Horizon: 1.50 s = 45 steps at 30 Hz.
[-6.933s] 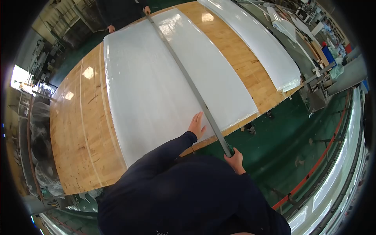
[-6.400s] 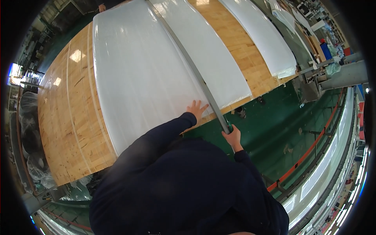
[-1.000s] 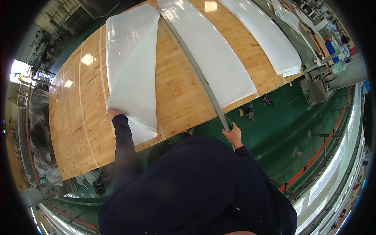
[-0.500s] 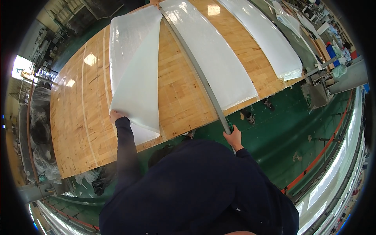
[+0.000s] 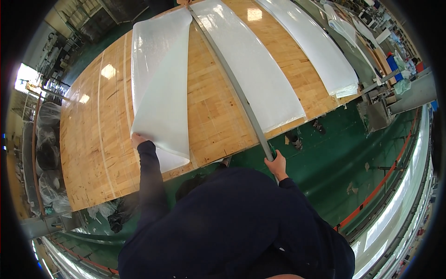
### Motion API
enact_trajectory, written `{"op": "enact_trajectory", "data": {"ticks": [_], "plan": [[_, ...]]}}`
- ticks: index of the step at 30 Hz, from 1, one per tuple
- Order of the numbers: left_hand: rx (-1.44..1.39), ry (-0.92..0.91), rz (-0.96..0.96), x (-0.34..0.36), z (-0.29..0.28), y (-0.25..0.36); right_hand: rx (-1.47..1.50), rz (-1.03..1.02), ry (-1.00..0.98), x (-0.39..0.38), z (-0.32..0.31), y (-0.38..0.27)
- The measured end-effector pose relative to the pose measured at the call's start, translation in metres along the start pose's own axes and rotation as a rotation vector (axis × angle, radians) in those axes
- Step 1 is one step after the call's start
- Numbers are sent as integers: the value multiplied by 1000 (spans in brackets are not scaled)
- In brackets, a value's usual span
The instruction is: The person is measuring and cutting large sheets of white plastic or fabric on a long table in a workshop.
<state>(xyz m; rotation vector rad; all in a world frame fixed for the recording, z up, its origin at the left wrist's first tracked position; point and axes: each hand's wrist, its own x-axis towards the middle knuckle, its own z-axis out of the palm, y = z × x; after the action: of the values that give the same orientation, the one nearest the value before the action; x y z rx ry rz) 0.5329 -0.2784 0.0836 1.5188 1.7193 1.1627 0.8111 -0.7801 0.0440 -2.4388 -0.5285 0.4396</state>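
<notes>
My left hand (image 5: 138,139) is closed on the edge of a translucent white plastic sheet (image 5: 165,100), whose long side is folded back over itself in a diagonal crease. At the table's near edge, my right hand (image 5: 277,166) grips the end of a long grey metal bar (image 5: 237,90). Something small and green shows by the fingers of that hand, too little of it to name. The bar runs away from me across the wooden table (image 5: 211,107), between the folded sheet and a flat stack of white sheets (image 5: 253,65). Another person's hand (image 5: 184,2) is at the bar's far end.
A further white sheet stack (image 5: 316,51) lies to the right. Beyond it are strips and clutter beside a grey metal frame (image 5: 413,95). Plastic-wrapped rolls (image 5: 46,135) stand at the left. An orange rail (image 5: 371,197) crosses the green floor behind me at the right.
</notes>
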Motion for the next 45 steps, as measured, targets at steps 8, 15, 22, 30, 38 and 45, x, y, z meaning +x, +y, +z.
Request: {"op": "enact_trajectory", "data": {"ticks": [8, 15, 22, 30, 38, 45], "plan": [[129, -80, 120, -7, -4, 0, -7, 1, 1, 0, 0, 2], [116, -52, 121, -11, -7, 0, 25, -9, 13, 1, 3, 4], [197, -41, -6, -24, 7, -7, 28, -5, 10, 1, 1, 4], [-263, -401, 155, -115, 75, 12, 37, -30, 23, 3, 4, 7], [-366, -1464, 55, -247, 112, 65, 21, -56, 78, 5, 8, 8], [370, -1086, 909, -214, 100, 18, 2, -2, -33, 9, 10, 19]]}}
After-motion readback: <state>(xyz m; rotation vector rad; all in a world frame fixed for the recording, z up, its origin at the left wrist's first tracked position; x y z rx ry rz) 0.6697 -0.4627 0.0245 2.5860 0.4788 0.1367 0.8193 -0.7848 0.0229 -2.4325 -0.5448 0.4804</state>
